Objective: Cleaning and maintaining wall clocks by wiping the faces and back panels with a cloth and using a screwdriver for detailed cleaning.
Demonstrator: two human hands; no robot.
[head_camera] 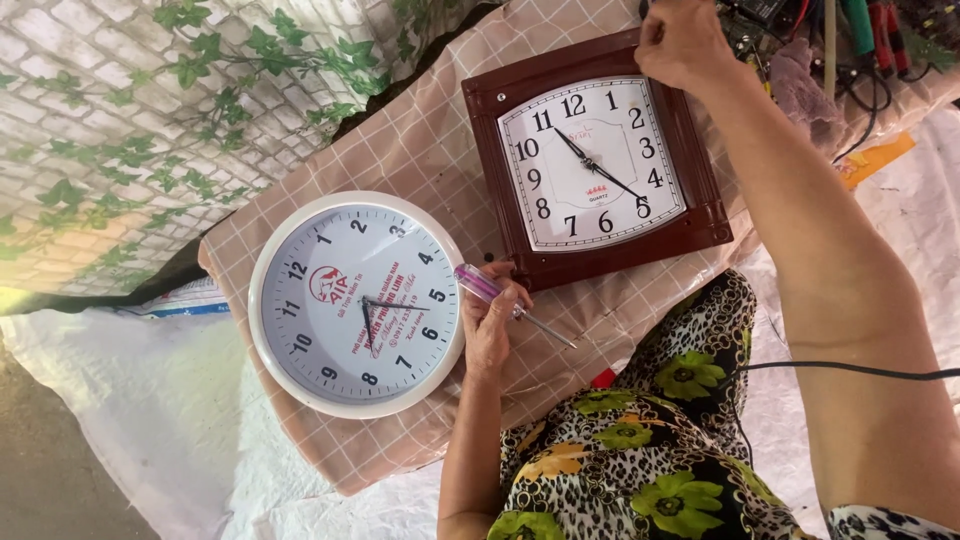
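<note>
A person's left hand grips a purple-handled screwdriver at the round white clock's rim; the right hand is closed on the top corner of the brown square clock, just beside the round one. Both lie on a checked cloth. Risk, prob.: the screwdriver tip, pointing twd the square clock, could scratch its frame if the hand slips.

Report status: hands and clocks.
Left hand gripping purple-handled screwdriver, beside round white wall clock. Right hand on square brown wall clock top edge. Nothing between.
</note>
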